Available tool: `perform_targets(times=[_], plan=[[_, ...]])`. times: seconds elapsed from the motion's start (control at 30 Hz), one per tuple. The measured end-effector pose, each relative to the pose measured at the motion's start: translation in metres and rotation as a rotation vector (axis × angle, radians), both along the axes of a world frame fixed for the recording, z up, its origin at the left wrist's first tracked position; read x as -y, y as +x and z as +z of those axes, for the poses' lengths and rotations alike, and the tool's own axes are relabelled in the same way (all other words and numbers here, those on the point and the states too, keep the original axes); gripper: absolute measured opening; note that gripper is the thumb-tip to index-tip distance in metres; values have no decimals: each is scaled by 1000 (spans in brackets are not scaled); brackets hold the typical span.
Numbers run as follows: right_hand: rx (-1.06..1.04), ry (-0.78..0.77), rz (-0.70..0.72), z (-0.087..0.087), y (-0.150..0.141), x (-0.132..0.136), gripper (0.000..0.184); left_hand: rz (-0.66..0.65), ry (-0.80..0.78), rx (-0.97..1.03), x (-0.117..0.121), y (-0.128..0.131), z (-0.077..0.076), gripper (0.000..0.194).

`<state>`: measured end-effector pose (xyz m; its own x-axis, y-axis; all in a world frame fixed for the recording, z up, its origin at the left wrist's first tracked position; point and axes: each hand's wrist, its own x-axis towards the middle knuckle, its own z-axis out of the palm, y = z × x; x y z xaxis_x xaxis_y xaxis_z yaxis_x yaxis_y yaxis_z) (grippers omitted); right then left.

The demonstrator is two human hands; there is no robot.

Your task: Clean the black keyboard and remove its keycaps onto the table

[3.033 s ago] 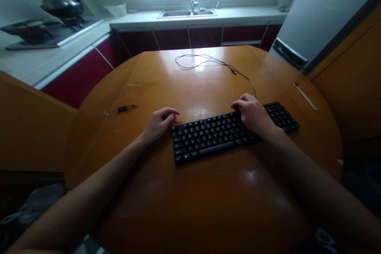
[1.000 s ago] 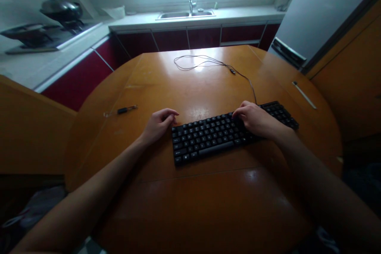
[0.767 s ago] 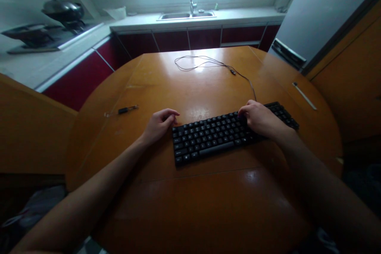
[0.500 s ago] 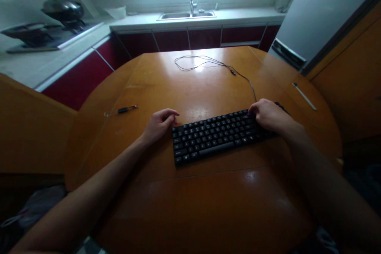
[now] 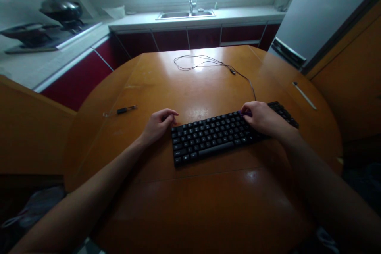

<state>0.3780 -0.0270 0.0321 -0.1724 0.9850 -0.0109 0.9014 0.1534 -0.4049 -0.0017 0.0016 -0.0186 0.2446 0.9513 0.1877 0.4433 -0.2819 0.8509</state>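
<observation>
A black keyboard (image 5: 208, 137) lies at a slant on the wooden table, its white-lettered keys facing up. My right hand (image 5: 262, 118) is over the upper right part of its keys, fingers closed on a small purple thing (image 5: 245, 114). Most of that thing is hidden by the fingers, so its kind does not show. My left hand (image 5: 159, 124) rests on the table beside the keyboard's upper left corner. Its fingers are loosely curled and apart from the thumb, with nothing visible in them. From the keyboard's back edge a thin cable (image 5: 251, 83) runs out.
On the round-ended table (image 5: 190, 202), the cable lies in loops with its plug (image 5: 232, 71). A small black-handled tool (image 5: 126, 109) lies at left, a thin brush-like stick (image 5: 304, 95) at right. Beyond are a sink (image 5: 174, 15), a stove (image 5: 53, 39) and a fridge (image 5: 324, 12).
My right hand has moved left along the upper keys, uncovering more of the keyboard's right end. The purple thing shows more now. My left hand stays in place.
</observation>
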Motion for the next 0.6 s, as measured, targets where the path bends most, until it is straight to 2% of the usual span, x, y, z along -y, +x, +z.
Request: perform_targets(times=[0.1, 0.2, 0.27, 0.6], plan=[[-46, 20, 59, 2, -7, 5, 16, -1, 0, -6, 0, 0, -1, 23], [-79, 46, 252, 2, -10, 9, 19, -6, -3, 0, -1, -1, -2, 23], [-64, 48, 323, 2, -10, 10, 23, -6, -5, -1, -1, -2, -4, 23], [62, -73, 158, 5, 8, 8, 26, -2, 0, -1, -1, -2, -4, 21]])
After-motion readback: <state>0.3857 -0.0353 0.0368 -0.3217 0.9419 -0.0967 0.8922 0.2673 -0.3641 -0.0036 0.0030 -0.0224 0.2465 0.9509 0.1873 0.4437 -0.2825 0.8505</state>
